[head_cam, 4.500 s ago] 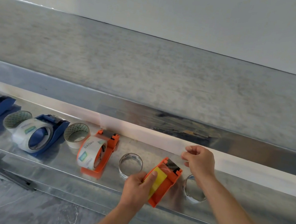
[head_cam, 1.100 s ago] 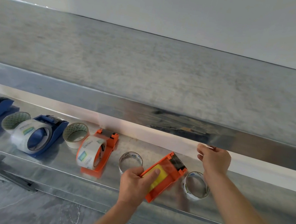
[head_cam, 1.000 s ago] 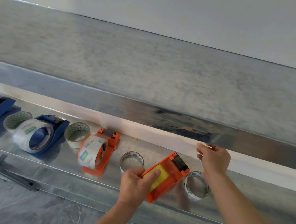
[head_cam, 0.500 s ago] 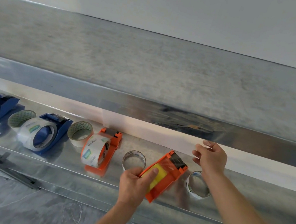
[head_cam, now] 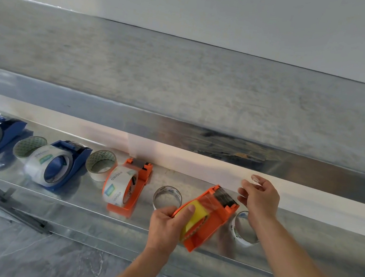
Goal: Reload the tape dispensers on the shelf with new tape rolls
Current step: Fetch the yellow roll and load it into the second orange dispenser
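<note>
On the shelf, the left hand grips the orange tape dispenser with its yellow roll, and the right hand hangs half open just beside the dispenser's toothed end.

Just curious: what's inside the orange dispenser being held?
A yellow tape roll sits inside the orange dispenser, clear tape running toward its toothed blade. The left hand covers the roll's core.

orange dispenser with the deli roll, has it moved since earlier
No. The loaded orange dispenser still stands between the white tape roll and the clear tape roll, cutter end at the shelf's back wall.
</note>
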A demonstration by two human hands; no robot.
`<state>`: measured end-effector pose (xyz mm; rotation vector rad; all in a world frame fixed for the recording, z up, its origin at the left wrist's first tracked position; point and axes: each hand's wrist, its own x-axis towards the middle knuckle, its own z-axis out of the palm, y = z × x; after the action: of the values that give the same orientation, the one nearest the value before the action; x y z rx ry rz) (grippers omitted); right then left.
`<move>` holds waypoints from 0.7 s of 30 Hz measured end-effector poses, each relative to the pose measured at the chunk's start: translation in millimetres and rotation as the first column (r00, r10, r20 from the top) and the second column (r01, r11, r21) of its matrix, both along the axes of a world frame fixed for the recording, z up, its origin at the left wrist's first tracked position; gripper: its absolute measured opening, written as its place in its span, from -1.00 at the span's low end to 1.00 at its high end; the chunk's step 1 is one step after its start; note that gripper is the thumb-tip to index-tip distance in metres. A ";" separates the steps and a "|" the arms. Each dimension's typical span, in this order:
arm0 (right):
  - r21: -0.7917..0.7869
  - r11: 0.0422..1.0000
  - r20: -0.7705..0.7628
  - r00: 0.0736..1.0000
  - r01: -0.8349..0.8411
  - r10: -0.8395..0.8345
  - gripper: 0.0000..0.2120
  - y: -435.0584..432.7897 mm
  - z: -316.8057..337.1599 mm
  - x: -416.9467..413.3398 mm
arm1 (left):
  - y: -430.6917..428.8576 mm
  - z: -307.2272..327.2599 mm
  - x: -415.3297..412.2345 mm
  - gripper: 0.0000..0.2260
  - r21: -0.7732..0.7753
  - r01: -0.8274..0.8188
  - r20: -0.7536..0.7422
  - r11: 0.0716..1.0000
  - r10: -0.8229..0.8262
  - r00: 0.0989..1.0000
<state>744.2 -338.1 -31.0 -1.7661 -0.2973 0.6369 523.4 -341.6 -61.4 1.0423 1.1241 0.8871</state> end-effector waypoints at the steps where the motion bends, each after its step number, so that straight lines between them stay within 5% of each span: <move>1: 0.008 1.000 -0.011 1.000 0.009 -0.009 -0.76 0.4 0.0 1.1 | -0.4 0.3 -0.1 -0.50 0.005 0.004 -0.003 1.000 -0.004 1.000; 12: -0.015 0.999 -0.141 0.989 0.033 -0.034 -0.73 0.3 -5.0 -2.2 | -1.4 2.6 1.7 -0.55 0.027 -0.011 0.008 1.000 0.011 1.000; 18: -0.022 0.997 -0.595 0.802 -0.074 0.046 -0.81 1.0 -18.1 -18.9 | -2.1 5.3 -0.7 -0.43 0.039 -0.081 0.060 0.996 0.079 0.995; 21: -0.068 0.986 -0.675 0.735 -0.152 0.067 -0.81 0.5 -27.2 -29.7 | -1.2 5.9 -2.6 -0.33 0.020 -0.093 0.090 0.995 0.091 0.992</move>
<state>714.5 -337.6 -58.2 -1.5110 0.1484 1.3558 520.8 -342.9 -55.5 0.9675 1.0957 1.0133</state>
